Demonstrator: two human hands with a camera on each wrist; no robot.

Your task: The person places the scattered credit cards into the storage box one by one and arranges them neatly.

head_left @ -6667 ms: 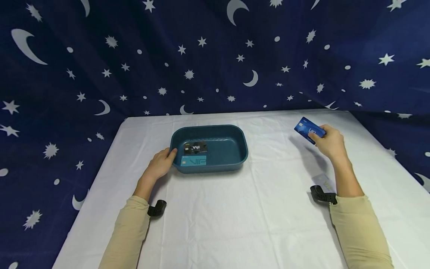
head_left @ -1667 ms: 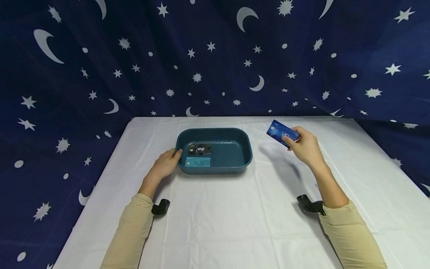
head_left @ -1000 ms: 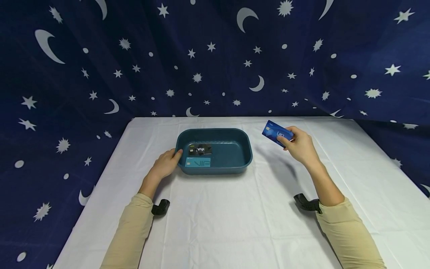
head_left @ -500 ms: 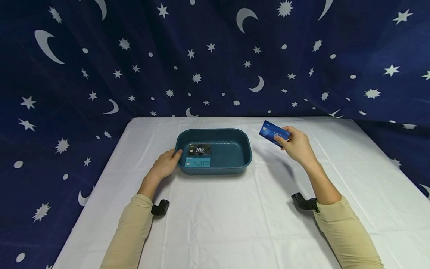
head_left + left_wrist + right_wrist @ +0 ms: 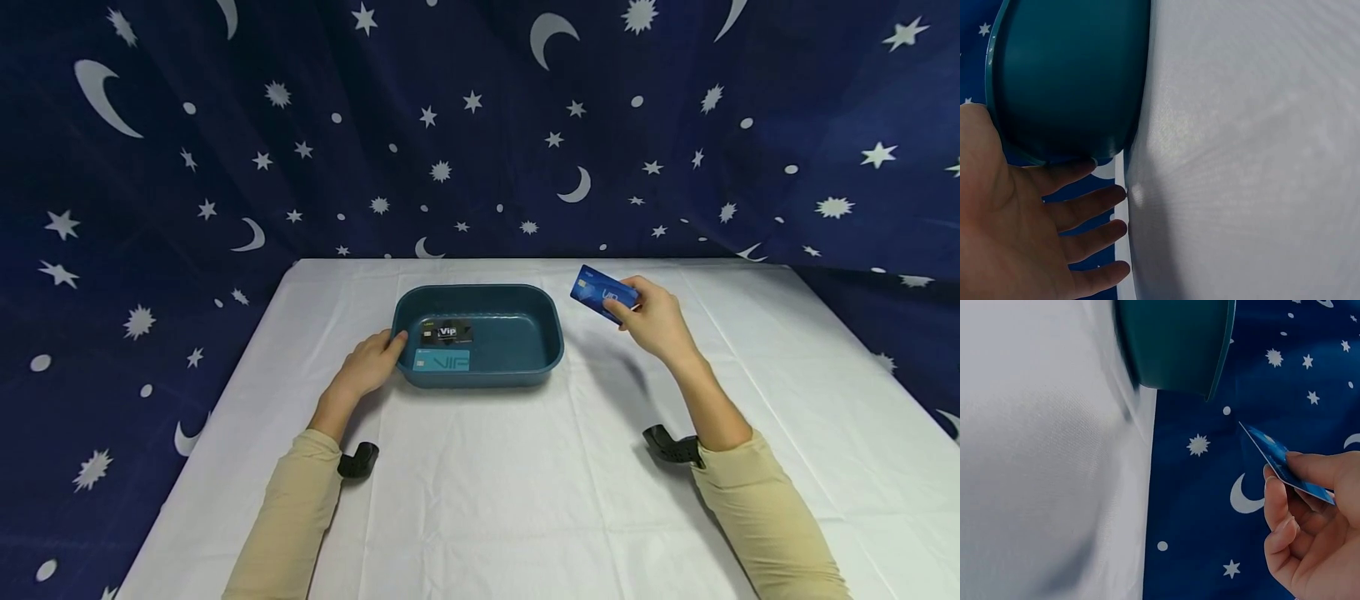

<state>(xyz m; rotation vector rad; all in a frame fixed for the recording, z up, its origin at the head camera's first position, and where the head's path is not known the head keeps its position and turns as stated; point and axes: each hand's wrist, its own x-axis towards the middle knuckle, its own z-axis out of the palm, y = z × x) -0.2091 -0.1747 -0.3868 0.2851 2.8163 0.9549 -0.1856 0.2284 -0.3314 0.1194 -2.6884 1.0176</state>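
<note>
A dark teal plastic tub [image 5: 517, 379] stands on the table in the head view. Inside, at its left end, lie a black "Vip" card [image 5: 447, 332] and a light blue "VIP" card [image 5: 441, 360]. My left hand [image 5: 366, 367] holds the tub's left end, thumb over the rim; the left wrist view shows the other fingers [image 5: 1091, 206] fairly straight and spread, outside the wall. Right of the tub, my right hand [image 5: 656, 321] pinches a blue VIP bank card [image 5: 600, 292] between thumb and fingers. The card is tilted, above the table and apart from the tub.
A white cloth [image 5: 480, 500] covers the table. Behind and beside it hangs a dark blue curtain [image 5: 480, 67] with moons and stars. A black wrist camera [image 5: 358, 461] sits on the left forearm, another black camera [image 5: 670, 446] on the right.
My right hand has carried the blue card leftward, closer to the tub. A pale card on the table by the right wrist, seen earlier, is out of sight now. The left hand stays at the tub.
</note>
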